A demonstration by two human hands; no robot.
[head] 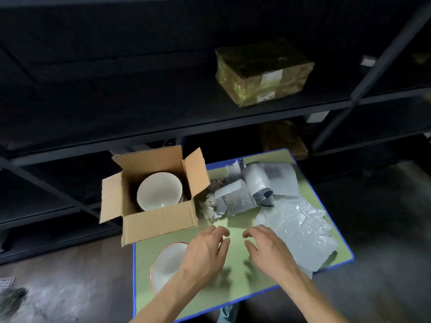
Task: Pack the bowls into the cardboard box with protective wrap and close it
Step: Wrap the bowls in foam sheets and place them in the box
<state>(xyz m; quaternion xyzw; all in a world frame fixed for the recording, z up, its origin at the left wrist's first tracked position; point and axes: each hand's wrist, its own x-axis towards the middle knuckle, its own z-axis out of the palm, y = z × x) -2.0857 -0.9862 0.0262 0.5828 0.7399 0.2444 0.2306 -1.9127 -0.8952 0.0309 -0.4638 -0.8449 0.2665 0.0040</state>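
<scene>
An open cardboard box stands at the table's far left corner, flaps up, with a white bowl inside. A second white bowl with a red rim sits on the table near the front left, partly hidden by my left forearm. Flat bubble wrap sheets lie on the right. Rolled foam and wrap pieces lie behind them. My left hand and my right hand hover over the table's middle, fingers loosely curled, holding nothing.
The small green table with a blue edge stands before dark metal shelving. A taped brown parcel sits on a shelf above. The floor lies to the left and right of the table.
</scene>
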